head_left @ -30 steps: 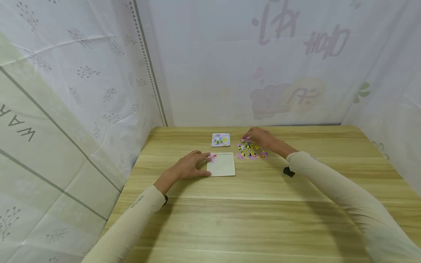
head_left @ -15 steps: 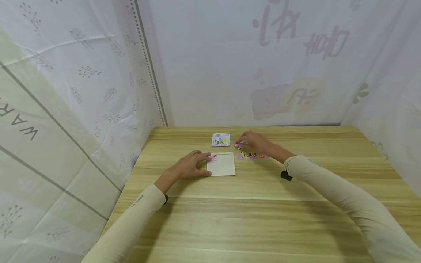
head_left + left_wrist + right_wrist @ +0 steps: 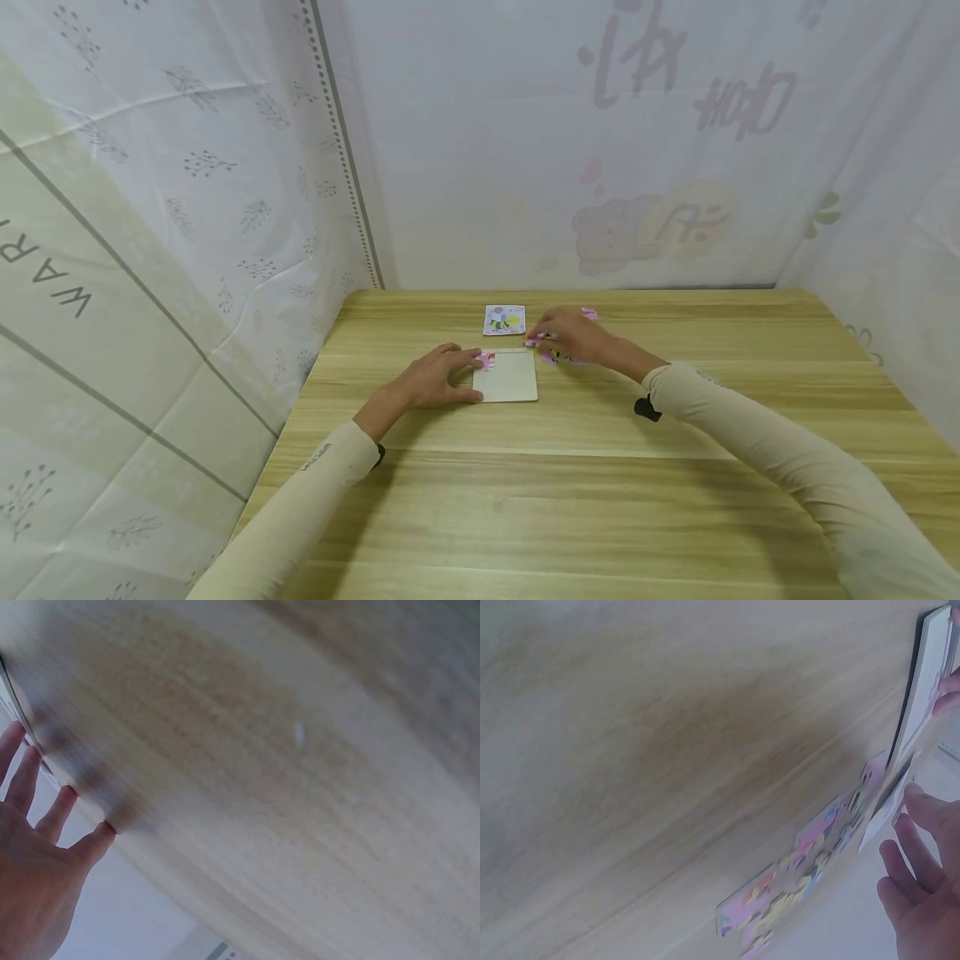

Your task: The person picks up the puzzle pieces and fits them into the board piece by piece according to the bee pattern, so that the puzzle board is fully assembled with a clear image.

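Over there the left hand (image 3: 431, 379) spreads across the left edge of the pale board (image 3: 506, 383), a pink piece (image 3: 486, 363) in its far-left corner. A bee card (image 3: 504, 320) lies near the far edge of the table (image 3: 480, 508). The right hand (image 3: 576, 335) pinches another piece (image 3: 533, 340) by the board's far-right corner, half-hiding loose pieces (image 3: 810, 840).

A bee card (image 3: 504, 320) lies near the far edge of the table (image 3: 480, 517), left of its midpoint; a pale board (image 3: 510, 382) lies farther from that edge; the left hand (image 3: 430, 379) touches the board's left side; the right hand (image 3: 576, 335) pinches a pink piece (image 3: 533, 341) near the board's far right corner; other pieces (image 3: 555, 356) lie partly hidden.
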Tool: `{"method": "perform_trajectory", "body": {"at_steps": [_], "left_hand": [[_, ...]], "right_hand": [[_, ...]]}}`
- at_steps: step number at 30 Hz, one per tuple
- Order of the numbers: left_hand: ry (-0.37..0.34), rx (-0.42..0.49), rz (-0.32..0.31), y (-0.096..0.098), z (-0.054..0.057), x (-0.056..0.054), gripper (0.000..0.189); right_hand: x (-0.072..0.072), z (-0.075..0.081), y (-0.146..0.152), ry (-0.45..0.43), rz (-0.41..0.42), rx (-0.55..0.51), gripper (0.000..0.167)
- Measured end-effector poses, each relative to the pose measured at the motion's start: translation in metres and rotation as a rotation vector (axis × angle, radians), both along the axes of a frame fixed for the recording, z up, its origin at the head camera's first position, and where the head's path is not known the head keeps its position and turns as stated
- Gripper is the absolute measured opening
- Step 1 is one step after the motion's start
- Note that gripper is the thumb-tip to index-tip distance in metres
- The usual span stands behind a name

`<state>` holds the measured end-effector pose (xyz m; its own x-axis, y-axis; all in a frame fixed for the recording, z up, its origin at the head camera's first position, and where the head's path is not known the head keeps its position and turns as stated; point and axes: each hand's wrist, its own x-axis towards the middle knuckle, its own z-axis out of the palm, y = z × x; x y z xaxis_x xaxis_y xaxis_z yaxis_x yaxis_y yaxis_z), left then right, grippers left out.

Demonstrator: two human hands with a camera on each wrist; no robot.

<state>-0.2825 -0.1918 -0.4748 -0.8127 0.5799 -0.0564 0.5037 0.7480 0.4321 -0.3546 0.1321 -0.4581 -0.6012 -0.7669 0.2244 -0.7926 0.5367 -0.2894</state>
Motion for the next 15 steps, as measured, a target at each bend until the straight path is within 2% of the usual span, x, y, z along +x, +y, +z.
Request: {"method": "perform_trajectory", "body": {"at_steps": [15], "left_hand": [[0.000,-0.008,0.000,0.001,0.002,0.001,0.071]], "right_hand": [[0.009,-0.004,-0.017,-0.021,0.015,0.033,0.025]]}}
